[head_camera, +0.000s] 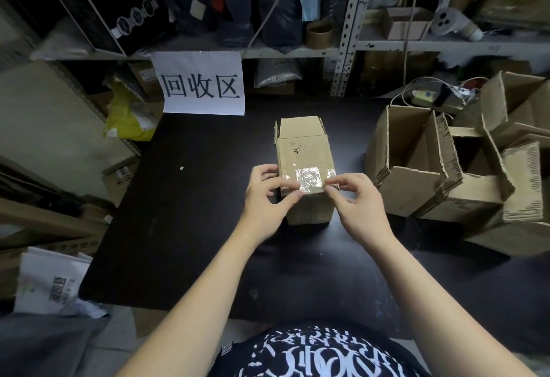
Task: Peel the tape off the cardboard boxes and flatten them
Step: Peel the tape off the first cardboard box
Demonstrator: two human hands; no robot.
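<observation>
Head view: a black bench [193, 212] stands in a dim storeroom. Behind it runs a grey metal rack [345, 49] packed with bags and cartons. A white paper sign [202, 83] with three large black characters hangs from the rack's shelf edge over the back of the bench. On the shelf above stand one black carton [119, 4] printed "FULL FACE MASK" and one cardboard ring [320, 34]. A yellow bag [128, 114] leans at the bench's far left corner, and a white bag [50, 281] lies on the floor to the near left.

One box [303, 144] lies in the middle of the bench, its long side running away from the person. On the right end of the bench sits a heap of open boxes [416, 168], at least three, with flaps up and torn edges; I cannot tell the exact number.

The middle box is plain brown cardboard with dark scribbles on its top face. Its far flaps stand open and its near end is closed. One crinkled, shiny patch of clear tape [309, 180] covers the near part of the top face.

The left hand [265, 195] grips the box's near left corner, fingers [265, 169] curled around the side. The right hand [360, 201] pinches the tape's near right edge, fingers [342, 181] together at the tips.
</observation>
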